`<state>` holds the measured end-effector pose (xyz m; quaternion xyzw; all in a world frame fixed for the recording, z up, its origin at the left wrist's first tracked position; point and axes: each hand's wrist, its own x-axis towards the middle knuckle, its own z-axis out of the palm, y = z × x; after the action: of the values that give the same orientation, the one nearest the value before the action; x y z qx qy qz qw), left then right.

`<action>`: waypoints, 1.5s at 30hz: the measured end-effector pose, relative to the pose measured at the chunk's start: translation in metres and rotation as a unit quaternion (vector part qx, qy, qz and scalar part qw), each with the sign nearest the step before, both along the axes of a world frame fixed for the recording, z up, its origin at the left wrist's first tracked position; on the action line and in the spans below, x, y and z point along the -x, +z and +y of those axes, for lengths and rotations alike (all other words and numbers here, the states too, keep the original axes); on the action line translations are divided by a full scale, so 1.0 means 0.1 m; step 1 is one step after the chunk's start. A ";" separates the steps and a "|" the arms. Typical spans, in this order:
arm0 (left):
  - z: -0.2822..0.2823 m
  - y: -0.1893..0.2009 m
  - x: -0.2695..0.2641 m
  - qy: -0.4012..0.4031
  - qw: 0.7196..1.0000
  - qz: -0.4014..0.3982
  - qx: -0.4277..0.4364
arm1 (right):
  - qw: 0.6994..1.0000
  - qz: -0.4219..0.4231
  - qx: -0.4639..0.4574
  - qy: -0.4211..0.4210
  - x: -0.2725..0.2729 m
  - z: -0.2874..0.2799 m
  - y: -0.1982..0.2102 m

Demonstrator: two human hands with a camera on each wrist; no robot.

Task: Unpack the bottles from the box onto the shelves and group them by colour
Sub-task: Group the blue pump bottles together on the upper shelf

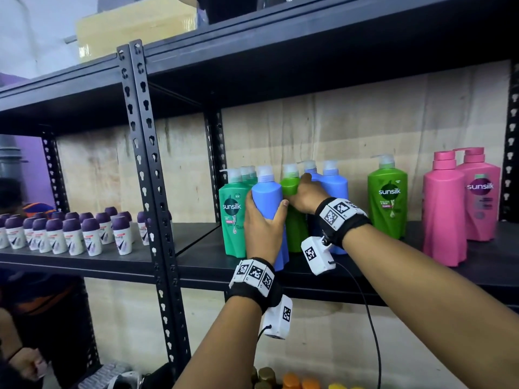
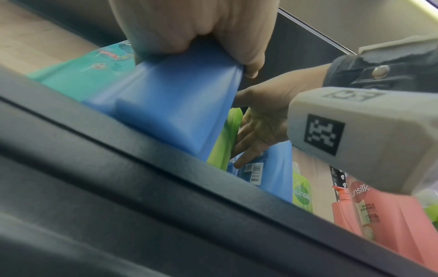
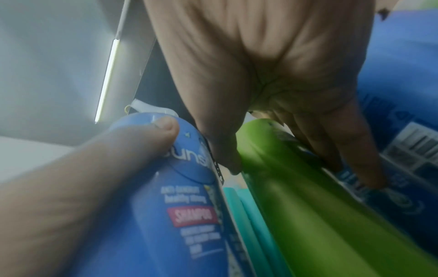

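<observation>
My left hand (image 1: pixel 262 231) grips a blue shampoo bottle (image 1: pixel 266 192) standing at the front of the black shelf (image 1: pixel 365 276), thumb on its right side; the left wrist view shows the blue bottle (image 2: pixel 170 105) in the palm. My right hand (image 1: pixel 306 196) reaches behind it and holds a lime green bottle (image 1: pixel 295 231). In the right wrist view the thumb and fingers (image 3: pixel 350 159) straddle the green bottle (image 3: pixel 308 206). Teal bottles (image 1: pixel 233 217) stand at the left, two more blue bottles (image 1: pixel 335 186) behind my right hand. No box is in view.
Another lime green bottle (image 1: pixel 389 200) and two pink bottles (image 1: pixel 445 214) stand further right. Several small purple-capped roll-ons (image 1: pixel 70 234) fill the left bay beyond the upright post (image 1: pixel 151 164). Orange and yellow caps (image 1: pixel 292 380) show on a lower shelf. Another person's hand (image 1: pixel 25 363) is at bottom left.
</observation>
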<state>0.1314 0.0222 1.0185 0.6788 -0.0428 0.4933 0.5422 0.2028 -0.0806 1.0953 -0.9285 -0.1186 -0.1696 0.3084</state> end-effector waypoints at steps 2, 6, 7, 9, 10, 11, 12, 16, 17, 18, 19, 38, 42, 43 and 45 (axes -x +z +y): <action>0.00 0.00 0.01 -0.001 1.000 0.004 -0.001 | 1.000 -0.005 -0.001 0.013 0.02 -0.03 0.00; 0.00 -0.02 0.01 0.005 1.000 0.008 -0.005 | 0.996 -0.039 -0.032 0.068 0.11 -0.11 -0.09; 0.00 -0.03 0.01 0.006 1.000 0.007 -0.005 | 0.994 -0.055 -0.050 0.076 0.14 -0.13 -0.11; 0.01 -0.03 -0.01 0.010 1.000 0.007 -0.006 | 0.989 -0.081 -0.091 0.078 0.21 -0.18 -0.16; 0.01 -0.04 -0.02 0.014 1.000 0.007 -0.006 | 0.987 -0.094 -0.107 0.077 0.24 -0.22 -0.18; 0.01 -0.04 -0.02 0.018 1.000 0.005 -0.005 | 0.984 -0.108 -0.118 0.075 0.28 -0.25 -0.21; 0.01 -0.05 -0.02 0.019 1.000 0.004 -0.005 | 0.981 -0.124 -0.129 0.073 0.32 -0.29 -0.24; 0.01 -0.04 -0.03 0.022 1.000 0.007 -0.009 | 0.956 -0.194 -0.210 0.073 0.45 -0.50 -0.36; 0.00 -0.04 -0.03 0.021 1.000 0.010 -0.007 | 0.949 -0.201 -0.230 0.079 0.48 -0.54 -0.40; 0.00 -0.04 -0.03 0.021 1.000 0.011 -0.004 | 0.944 -0.207 -0.244 0.085 0.51 -0.58 -0.45; -0.01 -0.04 -0.03 0.022 1.000 0.012 -0.004 | 0.941 -0.214 -0.249 0.087 0.53 -0.62 -0.49; -0.09 -0.05 -0.12 0.001 0.999 0.034 0.001 | 0.931 -0.287 -0.225 -0.011 0.76 -1.26 -0.71; -0.13 -0.05 -0.14 0.004 0.999 0.041 0.000 | 0.931 -0.289 -0.220 -0.031 0.71 -1.29 -0.71; -0.14 -0.06 -0.14 0.004 0.999 0.042 0.000 | 0.932 -0.287 -0.220 -0.035 0.70 -1.30 -0.71; -0.15 -0.06 -0.14 0.004 0.999 0.045 0.001 | 0.932 -0.286 -0.219 -0.035 0.68 -1.32 -0.72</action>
<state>0.1454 0.0071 1.0126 0.7002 -0.0154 0.4642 0.5422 0.1352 -0.2128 1.0237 -0.7536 -0.1289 -0.4609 0.4505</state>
